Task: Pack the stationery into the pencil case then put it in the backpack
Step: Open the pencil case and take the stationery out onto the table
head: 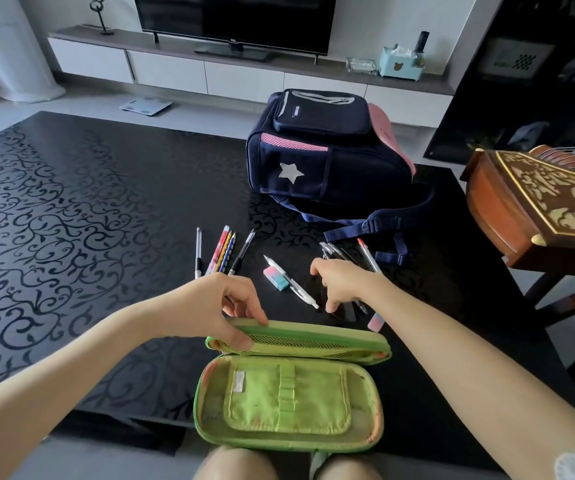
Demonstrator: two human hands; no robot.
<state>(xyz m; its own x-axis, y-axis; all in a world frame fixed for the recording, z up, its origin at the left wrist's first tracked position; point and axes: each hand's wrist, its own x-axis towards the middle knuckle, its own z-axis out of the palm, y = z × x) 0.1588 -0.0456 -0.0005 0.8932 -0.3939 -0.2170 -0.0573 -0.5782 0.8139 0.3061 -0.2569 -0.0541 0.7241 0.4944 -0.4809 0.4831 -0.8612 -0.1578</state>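
A green pencil case (pixel 289 403) lies open at the table's near edge, its mesh-lined lid propped up. My left hand (pixel 223 306) pinches the lid's left end. My right hand (pixel 344 282) hovers over a bunch of dark pens (pixel 339 252), fingers spread and pointing down, touching the table; whether it grips one I cannot tell. A white pen (pixel 293 284) and a pink-and-teal eraser (pixel 276 277) lie between my hands. Several pens and pencils (pixel 223 251) lie in a row further left. A second eraser (pixel 376 322) lies right of the lid. The navy and pink backpack (pixel 327 150) stands behind.
The black patterned table (pixel 71 220) stretches to the left. A carved wooden piece (pixel 538 209) stands at the right beside the table. A TV unit (pixel 237 64) runs along the back wall. My knees (pixel 289 465) are under the near edge.
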